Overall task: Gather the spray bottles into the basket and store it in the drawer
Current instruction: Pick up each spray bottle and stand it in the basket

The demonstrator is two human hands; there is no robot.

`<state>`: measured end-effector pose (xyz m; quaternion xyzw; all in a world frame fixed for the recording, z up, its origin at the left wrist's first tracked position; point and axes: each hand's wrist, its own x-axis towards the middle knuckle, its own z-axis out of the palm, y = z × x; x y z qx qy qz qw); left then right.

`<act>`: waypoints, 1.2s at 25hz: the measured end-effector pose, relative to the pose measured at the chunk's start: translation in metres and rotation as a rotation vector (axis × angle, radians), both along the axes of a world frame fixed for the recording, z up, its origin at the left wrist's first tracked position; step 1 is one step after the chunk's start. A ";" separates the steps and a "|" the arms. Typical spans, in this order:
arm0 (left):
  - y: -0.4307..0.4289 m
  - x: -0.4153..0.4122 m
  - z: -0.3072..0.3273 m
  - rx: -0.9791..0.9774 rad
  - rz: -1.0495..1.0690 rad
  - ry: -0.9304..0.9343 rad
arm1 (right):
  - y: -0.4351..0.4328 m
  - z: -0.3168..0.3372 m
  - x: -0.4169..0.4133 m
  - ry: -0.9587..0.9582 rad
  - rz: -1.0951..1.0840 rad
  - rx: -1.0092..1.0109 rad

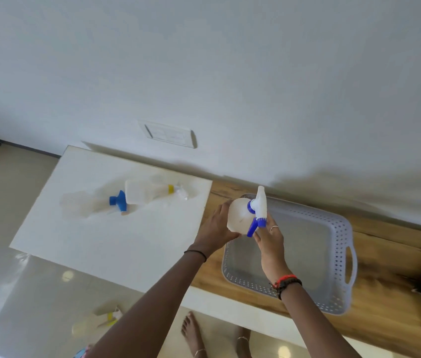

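Hands: a spray bottle [240, 215] is gripped by the left hand [217, 229] at its body and by the right hand [268, 237] at its trigger.
Spray bottle: held over the basket [343, 228], at its left edge.
Other bottles [150, 193]: two, laid on the white table [75, 241], left of the basket.

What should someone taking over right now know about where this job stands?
Hands: left hand grips the held bottle by its body; right hand holds its trigger head, over the basket's corner.
Things: basket sits on the wooden counter with nothing in it. Blue-capped bottle and yellow-collared bottle lie on the white top.
Done: one bottle picked up.
Left: put all three in the basket, then store it; no drawer is in view.
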<state>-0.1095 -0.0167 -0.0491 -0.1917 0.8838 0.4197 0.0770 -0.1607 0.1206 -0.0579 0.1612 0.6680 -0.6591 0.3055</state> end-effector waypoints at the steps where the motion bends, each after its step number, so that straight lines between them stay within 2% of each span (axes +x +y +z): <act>1: 0.005 -0.006 -0.005 -0.002 -0.014 -0.021 | 0.006 -0.004 -0.005 -0.011 0.007 -0.002; 10: 0.025 -0.038 -0.045 -0.254 -0.140 -0.140 | 0.032 -0.037 -0.031 -0.204 0.002 -0.016; 15: 0.026 -0.043 -0.059 -0.435 -0.145 -0.123 | 0.027 -0.053 -0.035 -0.220 -0.014 -0.071; 20: 0.034 -0.050 -0.065 -0.562 -0.185 -0.190 | 0.027 -0.063 -0.040 -0.229 -0.052 -0.115; 25: 0.034 -0.050 -0.069 -0.589 -0.225 -0.210 | 0.027 -0.065 -0.042 -0.216 -0.062 -0.132; 30: 0.033 -0.050 -0.069 -0.588 -0.219 -0.195 | 0.025 -0.060 -0.041 -0.230 -0.045 -0.025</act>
